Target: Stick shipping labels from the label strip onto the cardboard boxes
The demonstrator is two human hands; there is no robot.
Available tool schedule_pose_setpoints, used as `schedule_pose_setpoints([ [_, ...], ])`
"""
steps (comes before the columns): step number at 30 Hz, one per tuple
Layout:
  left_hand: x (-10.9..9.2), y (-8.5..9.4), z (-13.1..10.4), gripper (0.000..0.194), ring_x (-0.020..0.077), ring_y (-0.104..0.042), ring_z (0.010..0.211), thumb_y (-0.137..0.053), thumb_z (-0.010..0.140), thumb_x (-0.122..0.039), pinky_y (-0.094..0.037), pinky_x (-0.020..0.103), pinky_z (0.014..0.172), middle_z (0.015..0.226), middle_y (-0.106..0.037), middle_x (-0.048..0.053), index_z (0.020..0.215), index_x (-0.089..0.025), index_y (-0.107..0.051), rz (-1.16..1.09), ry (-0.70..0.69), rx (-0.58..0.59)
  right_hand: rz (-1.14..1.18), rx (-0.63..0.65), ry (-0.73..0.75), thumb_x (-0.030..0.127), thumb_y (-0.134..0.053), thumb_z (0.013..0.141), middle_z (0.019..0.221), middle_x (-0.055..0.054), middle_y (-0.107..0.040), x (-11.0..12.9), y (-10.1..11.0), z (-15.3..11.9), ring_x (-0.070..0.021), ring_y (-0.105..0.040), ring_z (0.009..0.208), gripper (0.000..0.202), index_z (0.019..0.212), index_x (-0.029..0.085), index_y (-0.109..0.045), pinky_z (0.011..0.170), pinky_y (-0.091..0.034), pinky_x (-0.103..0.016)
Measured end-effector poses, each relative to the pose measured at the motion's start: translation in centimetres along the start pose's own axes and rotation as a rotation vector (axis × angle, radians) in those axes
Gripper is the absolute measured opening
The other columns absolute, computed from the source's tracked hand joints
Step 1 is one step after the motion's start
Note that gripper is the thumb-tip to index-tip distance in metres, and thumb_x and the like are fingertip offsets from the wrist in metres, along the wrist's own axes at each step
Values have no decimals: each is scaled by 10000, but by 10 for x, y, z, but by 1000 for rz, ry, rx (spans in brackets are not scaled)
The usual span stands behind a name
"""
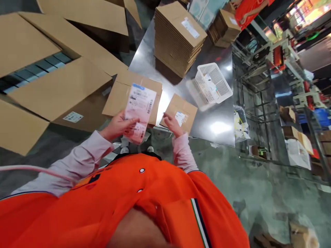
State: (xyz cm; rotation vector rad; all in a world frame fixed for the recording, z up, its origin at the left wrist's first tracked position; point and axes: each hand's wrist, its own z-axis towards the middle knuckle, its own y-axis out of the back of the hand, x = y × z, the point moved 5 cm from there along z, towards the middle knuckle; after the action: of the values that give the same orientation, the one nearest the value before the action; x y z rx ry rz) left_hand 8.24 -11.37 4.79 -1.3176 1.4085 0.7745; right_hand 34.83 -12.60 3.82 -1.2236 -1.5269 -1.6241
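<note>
My left hand (117, 126) is closed around a stack of printed shipping labels (141, 101), white with barcodes, a blue band at the top and a pinkish lower part. My right hand (173, 124) hovers over or rests at the left side of a small flat cardboard box (184, 108); I cannot tell which. Its fingers are curled together, and anything between them is too small to make out. A white label (180, 118) sits on that box beside my fingers. Behind the label stack, a larger carton (121, 90) lies at the table's left end, partly hidden.
A tall stack of flat cartons (172, 41) and a white plastic basket (217, 82) holding papers stand on the metal table (207, 127). Big open cartons (64, 89) fill the left. Another person's hand (243, 19) is by cartons at the far end.
</note>
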Motion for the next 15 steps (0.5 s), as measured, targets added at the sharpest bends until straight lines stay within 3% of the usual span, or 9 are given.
schedule_pose_setpoints([
  [2,17,-5,-8,609,178,-634,634,-940,461,-546,-522,244,563,754,-726,69,844,-125,-726,86,82,77,213,225,44,359,-807,781,1012,-32,-785,15,-62,-14,-175,-724,927,314,1034,182,-751,891,-587,-301],
  [3,22,-7,-10,608,201,-653,663,-943,443,-539,-535,260,587,755,-727,74,834,-123,-733,99,99,101,299,270,41,430,-783,798,1052,-47,-782,18,-84,-22,-193,-728,945,360,1051,176,-746,898,-597,-333],
  [5,26,-4,-7,616,240,-689,779,-941,444,-526,-566,294,686,826,-745,87,871,-127,-748,47,72,76,367,277,-12,549,-752,792,1051,-91,-782,18,-108,-34,-231,-732,946,454,1002,147,-747,888,-610,-382],
  [9,32,12,3,549,209,-658,738,-919,472,-521,-529,282,678,806,-738,91,801,-118,-746,-76,51,-149,243,330,-61,534,-865,645,978,-94,-791,13,-110,-25,-252,-742,899,522,976,147,-754,851,-623,-397],
  [15,47,8,0,387,155,-558,646,-851,611,-466,-414,242,599,673,-669,44,694,-116,-706,36,12,-341,94,410,65,431,-803,748,850,-62,-791,28,-110,11,-220,-747,799,291,860,162,-790,791,-621,-340],
])
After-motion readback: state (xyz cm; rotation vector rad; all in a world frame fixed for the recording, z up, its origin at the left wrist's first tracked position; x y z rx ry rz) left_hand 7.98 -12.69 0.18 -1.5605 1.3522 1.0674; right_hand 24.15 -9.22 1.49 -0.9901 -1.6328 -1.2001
